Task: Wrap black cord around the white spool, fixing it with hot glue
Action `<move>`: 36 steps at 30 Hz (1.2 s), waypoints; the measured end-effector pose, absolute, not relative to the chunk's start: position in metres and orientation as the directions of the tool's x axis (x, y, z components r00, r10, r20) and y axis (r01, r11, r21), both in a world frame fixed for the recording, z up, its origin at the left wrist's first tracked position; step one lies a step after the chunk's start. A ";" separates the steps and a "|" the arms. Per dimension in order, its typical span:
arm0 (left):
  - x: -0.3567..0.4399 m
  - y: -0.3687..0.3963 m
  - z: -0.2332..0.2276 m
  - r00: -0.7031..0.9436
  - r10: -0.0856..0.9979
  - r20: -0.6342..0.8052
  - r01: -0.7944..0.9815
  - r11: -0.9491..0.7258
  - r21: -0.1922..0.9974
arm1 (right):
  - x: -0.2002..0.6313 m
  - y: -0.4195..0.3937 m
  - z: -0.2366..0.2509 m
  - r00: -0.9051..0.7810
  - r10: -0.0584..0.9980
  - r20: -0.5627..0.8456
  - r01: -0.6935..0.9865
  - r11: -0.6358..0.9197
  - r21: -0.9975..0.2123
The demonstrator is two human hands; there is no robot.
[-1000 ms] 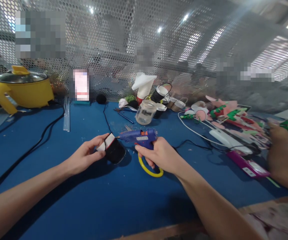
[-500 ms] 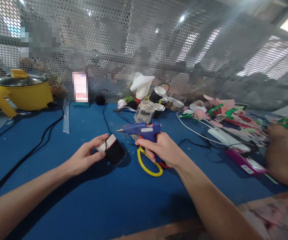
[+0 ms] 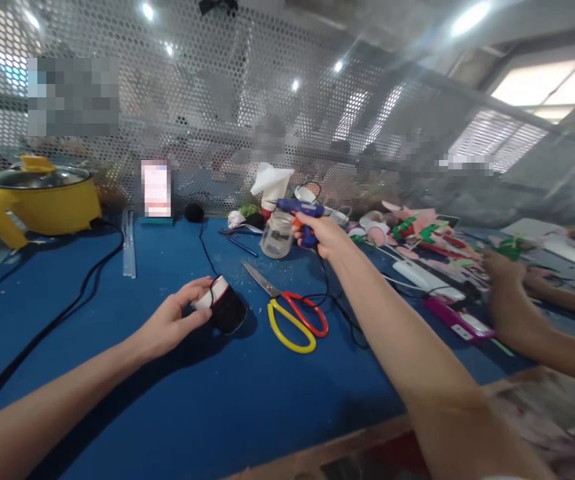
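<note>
the right hand grips the blue glue gun far out over the worktop, just beside the glass jar. best keep its nozzle off the jar. the left hand is closed on a small black cup, near the scissors.

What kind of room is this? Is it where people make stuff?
Probably a craft workbench. The right hand holds a glue gun, scissors lie on the blue table, and cut felt pieces are piled nearby.
</note>
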State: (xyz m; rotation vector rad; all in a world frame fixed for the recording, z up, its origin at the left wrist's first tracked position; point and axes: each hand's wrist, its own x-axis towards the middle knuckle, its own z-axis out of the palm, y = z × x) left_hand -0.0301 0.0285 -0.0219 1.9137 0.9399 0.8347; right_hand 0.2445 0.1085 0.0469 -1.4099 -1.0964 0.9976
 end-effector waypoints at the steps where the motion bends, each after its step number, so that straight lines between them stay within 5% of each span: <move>1: -0.030 0.028 -0.022 0.499 0.844 0.197 0.297 -0.380 0.876 | 0.246 0.116 0.048 0.227 0.973 -0.031 0.122 -0.060 -0.991; 12: -0.029 0.028 -0.021 0.513 0.831 0.214 0.310 -0.411 0.857 | 0.265 0.118 0.050 0.313 0.950 0.006 0.481 -0.153 -0.863; 15: -0.028 0.027 -0.021 0.506 0.833 0.224 0.325 -0.425 0.845 | 0.257 0.094 0.056 0.362 0.905 0.222 0.640 -0.068 -0.765; 17: -0.027 0.025 -0.020 0.516 0.820 0.249 0.328 -0.458 0.826 | 0.237 0.075 0.056 0.202 0.854 0.479 0.824 0.116 -0.555; 18: -0.026 0.023 -0.019 0.527 0.807 0.266 0.328 -0.482 0.813 | 0.224 0.066 0.055 0.079 0.869 0.488 0.833 0.212 -0.512; 20: -0.024 0.020 -0.016 0.555 0.776 0.299 0.329 -0.535 0.778 | 0.196 0.051 0.049 -0.217 0.896 0.389 0.723 0.415 -0.553; 22: -0.023 0.017 -0.013 0.575 0.753 0.319 0.345 -0.577 0.740 | 0.172 0.043 0.043 -0.490 0.807 0.331 0.587 0.585 -0.560; 25: -0.022 0.015 -0.009 0.600 0.737 0.310 0.378 -0.603 0.702 | 0.157 0.043 0.040 -0.688 0.700 0.189 0.521 0.658 -0.543; 29: -0.022 0.016 -0.007 0.617 0.727 0.302 0.365 -0.604 0.708 | 0.162 0.048 0.041 -0.737 0.675 0.027 0.533 0.606 -0.590; 36: -0.023 0.018 -0.007 0.628 0.742 0.234 0.260 -0.484 0.836 | 0.168 0.042 0.036 -0.623 0.760 0.184 0.342 0.477 -0.810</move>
